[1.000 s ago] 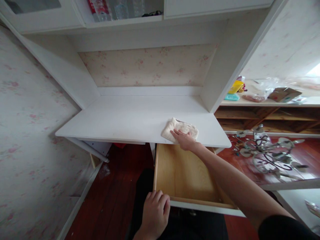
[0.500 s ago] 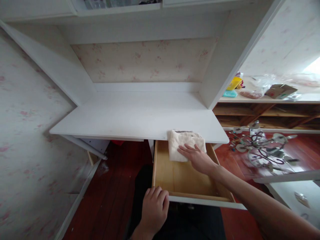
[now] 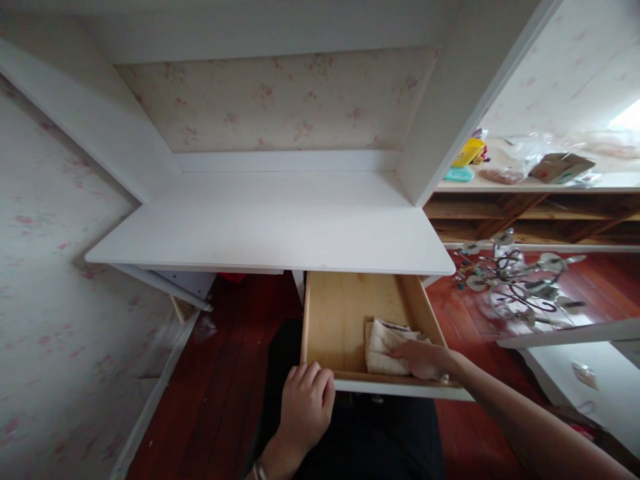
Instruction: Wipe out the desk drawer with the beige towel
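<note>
A cream folded cloth (image 3: 381,345) lies inside the open wooden drawer (image 3: 338,320), at its front right. My right hand (image 3: 424,358) rests on the cloth, fingers laid flat and pressing it down. My left hand (image 3: 304,408) is curled over the drawer's white front edge (image 3: 400,389) at its left corner. The white desk top (image 3: 270,223) above the drawer is bare.
A shelf unit at the right carries a yellow item (image 3: 469,152), a teal item (image 3: 459,175) and a cardboard box (image 3: 560,167). A metal chandelier (image 3: 515,283) lies on the red wooden floor. White side panels flank the desk.
My right hand slid the cloth off the desk top and down into the drawer, toward its front. The left hand stayed on the drawer front. The view tilted down.
</note>
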A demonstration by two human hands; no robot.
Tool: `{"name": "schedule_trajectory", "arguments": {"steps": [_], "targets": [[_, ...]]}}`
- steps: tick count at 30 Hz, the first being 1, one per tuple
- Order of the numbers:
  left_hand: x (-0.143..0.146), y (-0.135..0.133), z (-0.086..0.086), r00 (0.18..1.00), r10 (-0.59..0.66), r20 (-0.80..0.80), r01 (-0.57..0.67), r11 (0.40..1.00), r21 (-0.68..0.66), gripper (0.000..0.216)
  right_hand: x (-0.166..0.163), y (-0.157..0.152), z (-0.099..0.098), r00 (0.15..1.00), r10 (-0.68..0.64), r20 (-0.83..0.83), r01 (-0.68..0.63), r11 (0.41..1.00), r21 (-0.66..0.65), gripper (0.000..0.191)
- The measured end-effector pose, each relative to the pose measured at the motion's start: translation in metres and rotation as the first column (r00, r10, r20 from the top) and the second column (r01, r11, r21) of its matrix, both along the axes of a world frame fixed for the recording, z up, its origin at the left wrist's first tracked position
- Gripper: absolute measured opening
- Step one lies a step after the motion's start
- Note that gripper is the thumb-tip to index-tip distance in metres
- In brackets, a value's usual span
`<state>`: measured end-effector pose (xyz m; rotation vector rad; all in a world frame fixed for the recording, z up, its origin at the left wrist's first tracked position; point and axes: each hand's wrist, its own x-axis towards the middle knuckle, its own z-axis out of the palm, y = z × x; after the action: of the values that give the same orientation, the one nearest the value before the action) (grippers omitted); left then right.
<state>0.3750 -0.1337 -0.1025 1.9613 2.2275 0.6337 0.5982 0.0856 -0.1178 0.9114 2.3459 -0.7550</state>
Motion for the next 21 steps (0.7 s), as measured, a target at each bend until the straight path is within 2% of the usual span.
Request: {"name": "schedule_trajectory", "arguments": {"steps": [3, 5, 9, 12, 15, 21], "targets": [[0.000, 0.000, 0.000, 1.000, 0.002, -0.019, -0.002, 1.000, -0.002, 0.018, -0.009, 0.001, 0.012, 0.995, 0.096, 0.016, -0.090, 0.975, -0.201, 0.069], [0.000, 0.000, 0.000, 1.000, -0.004, -0.024, 0.003, 1.000, -0.009, 0.018, -0.016, 0.001, 0.019, 0.993, 0.116, 0.035, -0.103, 0.963, -0.251, 0.067], [-0.001, -0.001, 0.001, 1.000, -0.014, -0.027, 0.013, 0.999, -0.034, 0.018, -0.034, 0.004, 0.022, 0.981, 0.180, 0.066, -0.156, 0.950, -0.271, 0.063], [-0.002, 0.000, -0.002, 0.999, -0.022, -0.047, 0.021, 0.999, -0.037, 0.018, -0.048, 0.006, 0.014, 0.968, 0.245, 0.049, -0.220, 0.928, -0.302, 0.064], [-0.002, 0.001, -0.005, 0.997, -0.037, -0.061, 0.036, 0.999, -0.020, 0.018, -0.064, 0.001, 0.005, 0.970, 0.243, 0.020, -0.223, 0.918, -0.329, 0.062], [-0.003, 0.000, -0.007, 0.996, -0.048, -0.080, 0.050, 0.998, 0.026, 0.018, -0.109, -0.029, 0.008, 0.963, 0.250, -0.103, -0.268, 0.936, -0.227, 0.047]]}}
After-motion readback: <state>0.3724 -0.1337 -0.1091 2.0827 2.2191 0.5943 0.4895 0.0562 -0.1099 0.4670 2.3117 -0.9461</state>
